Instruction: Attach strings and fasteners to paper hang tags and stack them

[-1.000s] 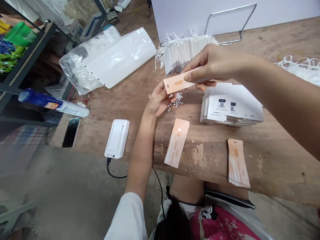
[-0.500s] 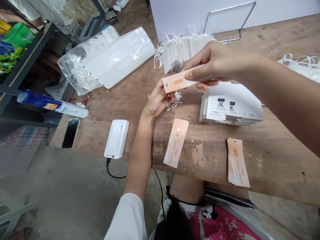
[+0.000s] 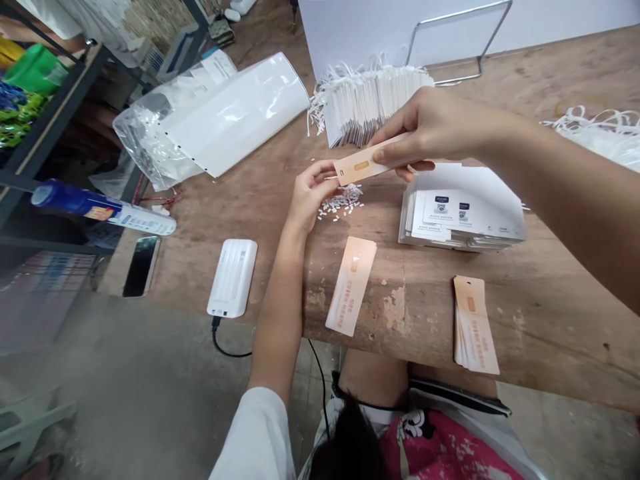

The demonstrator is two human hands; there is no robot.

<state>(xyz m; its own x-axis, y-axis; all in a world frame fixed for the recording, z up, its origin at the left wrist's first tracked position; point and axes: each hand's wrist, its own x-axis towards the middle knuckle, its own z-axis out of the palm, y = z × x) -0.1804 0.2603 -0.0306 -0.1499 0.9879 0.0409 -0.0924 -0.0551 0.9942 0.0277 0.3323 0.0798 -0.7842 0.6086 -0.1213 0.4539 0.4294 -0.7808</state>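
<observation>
My right hand (image 3: 413, 137) pinches an orange-and-white paper hang tag (image 3: 361, 164) above the table, thumb on its printed face. A small slot shows at the tag's left end. Beside that end is my left hand (image 3: 311, 195), its thumb and fingers curved and apart. Its fingertips meet the tag's edge, and some are partly hidden. Just under the tag lies a loose pile of small white pieces (image 3: 345, 200). Similar orange tags (image 3: 351, 285) rest in front, and a fanned stack of tags (image 3: 475, 327) sits near the table's front edge at the right.
Behind my hands stands a row of white cards with strings (image 3: 365, 100). To the right are a stack of white printed cards (image 3: 465, 207) and white cords (image 3: 607, 137). Leftward lie a power bank (image 3: 233, 277), a phone (image 3: 142, 267), a blue-and-white tube (image 3: 105, 208) and plastic packaging (image 3: 240, 117).
The tag in my right hand has shifted slightly right. My left hand has drawn back a little to the left from behind it, exposing more of the white pieces.
</observation>
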